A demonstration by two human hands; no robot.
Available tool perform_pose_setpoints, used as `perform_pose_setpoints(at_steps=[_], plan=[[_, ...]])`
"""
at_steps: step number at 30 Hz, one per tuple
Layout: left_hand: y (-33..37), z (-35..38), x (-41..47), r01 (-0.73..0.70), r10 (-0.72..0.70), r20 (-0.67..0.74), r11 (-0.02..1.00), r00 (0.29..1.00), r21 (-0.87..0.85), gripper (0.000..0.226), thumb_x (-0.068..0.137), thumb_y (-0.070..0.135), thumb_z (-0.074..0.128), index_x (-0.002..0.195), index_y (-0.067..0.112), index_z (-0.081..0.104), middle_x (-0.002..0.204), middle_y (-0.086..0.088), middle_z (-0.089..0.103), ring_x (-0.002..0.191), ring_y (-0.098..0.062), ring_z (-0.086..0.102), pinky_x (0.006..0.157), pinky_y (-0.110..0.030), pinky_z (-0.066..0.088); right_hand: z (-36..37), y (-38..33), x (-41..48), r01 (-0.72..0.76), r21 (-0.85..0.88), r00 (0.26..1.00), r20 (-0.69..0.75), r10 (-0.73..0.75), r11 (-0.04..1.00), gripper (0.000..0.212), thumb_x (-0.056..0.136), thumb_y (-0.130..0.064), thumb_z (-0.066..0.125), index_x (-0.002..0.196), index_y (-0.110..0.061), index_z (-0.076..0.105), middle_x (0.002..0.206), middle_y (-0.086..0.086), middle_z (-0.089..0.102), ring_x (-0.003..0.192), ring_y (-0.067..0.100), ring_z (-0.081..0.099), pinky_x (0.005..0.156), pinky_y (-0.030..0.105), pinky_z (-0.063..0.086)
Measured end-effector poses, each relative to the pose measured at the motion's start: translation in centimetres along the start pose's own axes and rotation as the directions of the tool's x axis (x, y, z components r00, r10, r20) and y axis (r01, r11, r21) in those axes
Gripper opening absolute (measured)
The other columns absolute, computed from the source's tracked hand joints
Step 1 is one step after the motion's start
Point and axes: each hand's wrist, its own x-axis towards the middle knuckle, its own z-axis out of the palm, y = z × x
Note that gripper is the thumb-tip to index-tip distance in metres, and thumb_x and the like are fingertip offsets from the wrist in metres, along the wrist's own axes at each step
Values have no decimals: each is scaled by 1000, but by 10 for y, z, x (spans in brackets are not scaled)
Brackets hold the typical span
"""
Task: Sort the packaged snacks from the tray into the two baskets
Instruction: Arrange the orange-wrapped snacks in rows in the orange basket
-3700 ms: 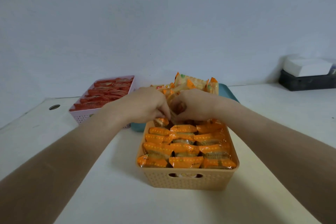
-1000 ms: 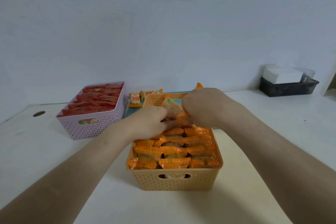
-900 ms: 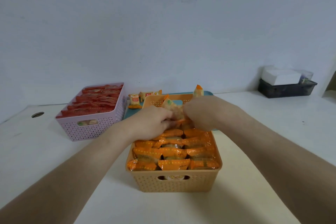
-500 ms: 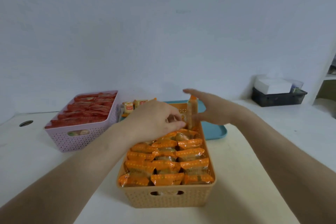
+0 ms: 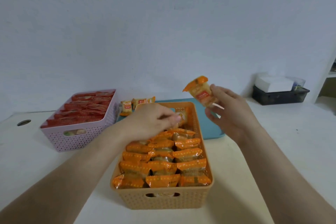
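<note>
An orange basket (image 5: pixel 163 200) stands in front of me, packed with rows of orange snack packets (image 5: pixel 161 167). My left hand (image 5: pixel 149 122) reaches into its far end, fingers curled and pinching a packet (image 5: pixel 181 116) there. My right hand (image 5: pixel 229 112) is raised to the right of the basket and holds an orange-and-yellow snack packet (image 5: pixel 201 93) in the air between thumb and fingers. Behind the basket lies the teal tray (image 5: pixel 211 129), with a few small packets (image 5: pixel 138 102) at its far left. A pink basket (image 5: pixel 76 136) at the left holds red packets (image 5: pixel 85 109).
A dark bin (image 5: pixel 280 94) with a white box on it stands at the back right by the wall. A round hole (image 5: pixel 23 122) is cut in the white table at far left. A white shelf edge shows at the right border.
My right hand has lifted a packet up and to the right, away from the orange basket's far end. My left hand stays at that far end. The view has shifted slightly.
</note>
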Motion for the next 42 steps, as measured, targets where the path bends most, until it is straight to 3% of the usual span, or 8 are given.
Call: perform_pose_setpoints(at_steps=[4,11,18,21,26,31,36,42], plan=[[-12,-12,5,64,-45,-260,996,964,62,17,90,26,62,102,28,74,102,14,71,90,2,59,74,-6,39,0,24,2,-131,114,991,1,132,985,20,84,-32,71,96,-16,67,86,4,64,75,13,55,64,24,45],[9,0,41,-89,72,72,957,995,277,17,88,29,66,102,34,74,101,22,69,87,2,57,81,-20,44,-6,49,8,-159,413,986,14,168,897,30,81,-41,70,90,-13,65,79,2,58,64,9,48,49,16,45],[25,10,71,-306,124,381,831,916,465,23,85,28,65,107,32,72,95,16,69,83,-2,55,67,-17,37,-6,55,16,-109,317,981,-117,153,942,34,87,-48,61,90,-15,62,70,1,57,60,9,49,52,20,39],[27,14,77,-350,107,445,786,889,509,26,86,27,65,111,31,70,85,19,58,80,-3,50,61,-12,31,-5,57,14,-105,341,982,-115,152,934,39,87,-48,61,101,-12,62,76,3,62,65,10,53,55,21,39],[21,13,83,-456,136,501,658,855,599,16,82,36,63,94,26,66,84,8,62,78,-13,57,64,-29,46,-7,58,10,-120,448,983,-72,170,886,48,85,-45,65,114,-8,60,90,7,64,74,12,58,53,19,46],[18,18,83,-450,103,474,536,875,714,17,85,35,60,89,19,58,78,4,55,71,-16,52,58,-31,43,-11,53,8,-144,544,987,21,158,827,21,87,-14,63,105,-4,60,95,12,63,79,15,59,59,21,51],[14,22,82,-366,102,390,616,915,698,12,84,28,62,91,19,60,84,2,60,75,-16,56,59,-30,42,-13,49,4,-56,424,998,7,58,904,15,86,-2,58,101,-3,56,101,14,60,89,18,59,70,24,53],[3,24,81,-315,152,285,619,947,719,9,81,23,60,88,19,65,83,-2,65,80,-23,62,59,-32,38,-8,30,-7,249,5,962,-118,-246,969,17,86,-10,68,101,-11,60,92,12,66,85,18,64,72,25,52]])
